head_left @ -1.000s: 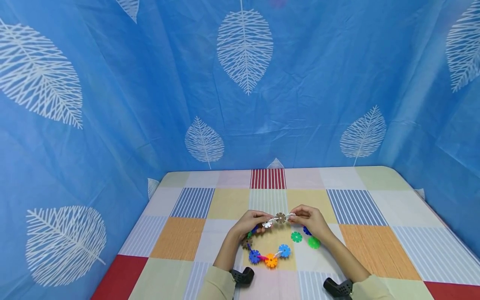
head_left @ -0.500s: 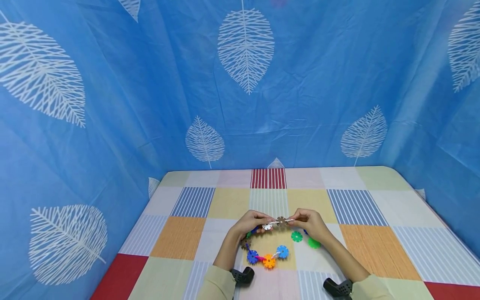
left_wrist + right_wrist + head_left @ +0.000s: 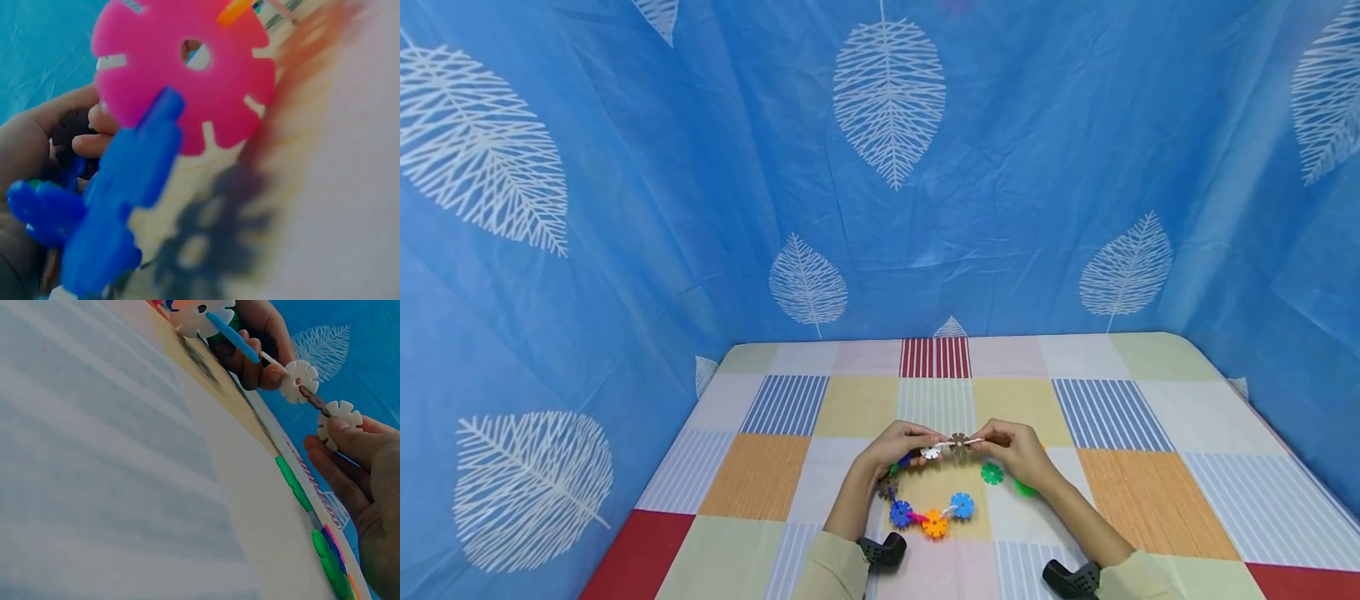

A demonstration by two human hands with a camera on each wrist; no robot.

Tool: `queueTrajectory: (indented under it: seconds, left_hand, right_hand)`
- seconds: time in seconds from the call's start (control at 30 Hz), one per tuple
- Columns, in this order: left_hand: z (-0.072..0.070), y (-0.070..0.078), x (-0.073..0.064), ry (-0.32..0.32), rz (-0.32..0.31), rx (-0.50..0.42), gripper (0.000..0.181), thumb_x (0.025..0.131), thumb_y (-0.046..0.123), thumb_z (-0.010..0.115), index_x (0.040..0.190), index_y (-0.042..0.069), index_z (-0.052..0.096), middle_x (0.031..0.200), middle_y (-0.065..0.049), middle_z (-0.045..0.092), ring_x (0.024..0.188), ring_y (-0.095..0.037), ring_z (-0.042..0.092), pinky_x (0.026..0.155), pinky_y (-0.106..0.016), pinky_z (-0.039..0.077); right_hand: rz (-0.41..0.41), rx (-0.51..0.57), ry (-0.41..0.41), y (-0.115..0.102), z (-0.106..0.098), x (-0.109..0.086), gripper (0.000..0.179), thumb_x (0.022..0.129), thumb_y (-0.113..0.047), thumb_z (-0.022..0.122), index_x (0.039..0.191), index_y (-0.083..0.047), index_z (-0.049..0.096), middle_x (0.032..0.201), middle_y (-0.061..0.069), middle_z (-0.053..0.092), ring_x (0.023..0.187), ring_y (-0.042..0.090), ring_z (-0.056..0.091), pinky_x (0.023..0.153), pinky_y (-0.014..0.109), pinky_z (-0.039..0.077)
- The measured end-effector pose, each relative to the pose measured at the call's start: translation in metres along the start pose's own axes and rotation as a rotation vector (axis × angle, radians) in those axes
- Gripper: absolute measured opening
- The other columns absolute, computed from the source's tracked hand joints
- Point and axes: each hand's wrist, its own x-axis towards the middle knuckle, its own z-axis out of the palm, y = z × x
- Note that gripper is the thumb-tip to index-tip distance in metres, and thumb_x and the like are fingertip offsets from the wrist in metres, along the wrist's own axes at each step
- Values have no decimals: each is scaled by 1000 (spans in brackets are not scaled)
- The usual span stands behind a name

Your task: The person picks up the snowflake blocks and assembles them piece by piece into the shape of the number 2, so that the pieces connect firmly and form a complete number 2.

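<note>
In the head view, a chain of slotted plastic flower discs curves between my hands. My left hand [image 3: 898,446] grips it near a white disc [image 3: 931,453]. Beside that stands a brown disc [image 3: 959,442]. My right hand [image 3: 1018,454] pinches a further white disc [image 3: 340,422] between thumb and fingers; in the right wrist view it meets the edge of the brown disc [image 3: 314,401]. The chain's other end hangs toward me, with a dark blue disc [image 3: 900,514], a pink disc [image 3: 162,62], an orange disc [image 3: 934,523] and a light blue disc [image 3: 962,505].
Loose discs lie by my right hand, among them a green disc [image 3: 992,473] and a bright green disc [image 3: 1025,488], partly hidden by the hand. A checked cloth [image 3: 865,383] covers the table. Blue leaf-patterned curtains [image 3: 985,208] enclose its back and sides.
My right hand has come slightly lower and closer to the left hand, with the white and brown discs. The near end of the chain has swung a little left.
</note>
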Motion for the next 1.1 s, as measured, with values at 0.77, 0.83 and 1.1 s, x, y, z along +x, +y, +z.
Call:
queueTrajectory:
  seconds: [0.77, 0.83, 1.1]
  left_hand:
    - [-11, 4, -2, -178, 0, 270, 38, 99, 34, 38, 122, 14, 62, 126, 0, 56, 123, -19, 43, 103, -38, 33]
    - [-11, 4, -2, -158, -16, 268, 38, 99, 34, 40, 119, 12, 64, 124, -1, 58, 121, -18, 46, 102, -38, 34]
    - [-6, 8, -1, -95, -51, 223, 33, 95, 27, 51, 114, 4, 66, 118, -8, 61, 112, -20, 53, 96, -37, 42]
  right_hand:
    - [166, -316, -203, 33, -58, -3, 31, 80, -16, 71, 109, -5, 67, 93, 4, 63, 80, 17, 53, 65, 26, 46]
    - [189, -362, -258, 34, -66, -5, 33, 78, -21, 74, 108, -7, 69, 94, 3, 60, 82, 19, 49, 67, 30, 43]
    - [181, -487, -191, 44, -61, -6, 41, 75, -29, 76, 110, -8, 67, 86, -4, 55, 77, 14, 44, 64, 27, 40]
